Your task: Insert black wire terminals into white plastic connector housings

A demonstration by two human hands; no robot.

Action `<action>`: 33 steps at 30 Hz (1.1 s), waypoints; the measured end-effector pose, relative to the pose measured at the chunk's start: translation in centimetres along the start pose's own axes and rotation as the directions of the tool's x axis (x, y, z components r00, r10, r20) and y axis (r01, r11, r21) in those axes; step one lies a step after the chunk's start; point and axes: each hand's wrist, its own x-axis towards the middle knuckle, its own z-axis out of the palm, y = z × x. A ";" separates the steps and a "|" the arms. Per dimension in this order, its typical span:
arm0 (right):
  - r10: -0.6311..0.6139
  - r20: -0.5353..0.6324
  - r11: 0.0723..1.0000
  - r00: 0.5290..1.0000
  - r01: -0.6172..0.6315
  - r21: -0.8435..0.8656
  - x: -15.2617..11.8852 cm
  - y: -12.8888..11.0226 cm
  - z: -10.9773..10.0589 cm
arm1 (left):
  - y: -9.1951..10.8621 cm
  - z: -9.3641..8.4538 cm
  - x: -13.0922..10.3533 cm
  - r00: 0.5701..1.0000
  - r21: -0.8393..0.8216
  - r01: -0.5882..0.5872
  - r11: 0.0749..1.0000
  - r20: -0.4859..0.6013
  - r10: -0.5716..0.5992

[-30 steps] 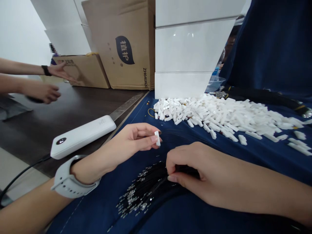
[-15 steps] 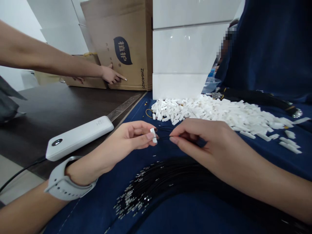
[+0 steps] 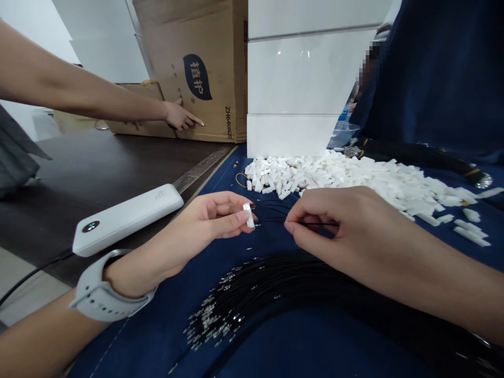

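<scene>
Between thumb and fingers, my left hand (image 3: 220,216) pinches a small white connector housing (image 3: 249,216), tilted slightly. Thin black wires run from its right side toward my right hand (image 3: 326,220). Thumb and forefinger of that hand are closed on a black wire (image 3: 315,224), whose tip points left, a little apart from the housing. Below both hands lies a bundle of black wires (image 3: 291,281) with small metal terminals at their left ends. Behind my right hand spreads a heap of white connector housings (image 3: 334,173).
A white power bank (image 3: 128,220) with a black cable lies left on the dark table (image 3: 118,163). Behind stand a cardboard box (image 3: 212,68) and white drawers (image 3: 291,79). Another person's hand (image 3: 183,115) points at the box. Blue cloth (image 3: 315,346) covers my work surface.
My right hand has drawn slightly right, away from the housing, with the wire in its fingers. My left hand stays nearly in place. The view has shifted a little.
</scene>
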 end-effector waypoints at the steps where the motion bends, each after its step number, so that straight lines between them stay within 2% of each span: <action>1: 0.000 -0.002 1.000 1.000 0.000 0.005 0.0 0.0 0.0 | 0.0 0.0 0.0 1.000 0.001 -0.002 1.000 0.000 0.002; 5: 0.007 -0.003 1.000 1.000 -0.007 0.010 0.0 0.0 0.0 | -0.1 0.0 0.0 1.000 0.012 -0.007 1.000 0.004 0.007; 16: -0.021 0.109 0.997 0.994 0.013 0.072 0.2 0.2 -0.3 | 0.0 0.1 -0.1 0.999 0.027 -0.027 0.999 0.020 0.026; 22: 0.001 0.157 0.995 0.988 -0.017 0.100 0.1 0.4 -0.2 | -0.6 -0.1 0.0 0.992 0.052 -0.119 0.992 0.044 0.117; 28: 0.039 0.221 0.984 0.975 -0.076 0.162 0.1 0.5 0.8 | -1.2 0.5 -0.2 0.981 0.166 -0.193 0.967 0.056 0.186; 30: 0.017 0.230 0.983 0.973 -0.058 0.176 0.1 0.5 1.3 | -1.2 0.8 -0.2 0.980 0.182 -0.196 0.964 0.047 0.191; 33: -0.078 0.182 0.980 0.980 0.042 0.195 -0.1 0.4 1.9 | -1.2 1.0 -0.3 0.981 0.193 -0.194 0.962 0.041 0.189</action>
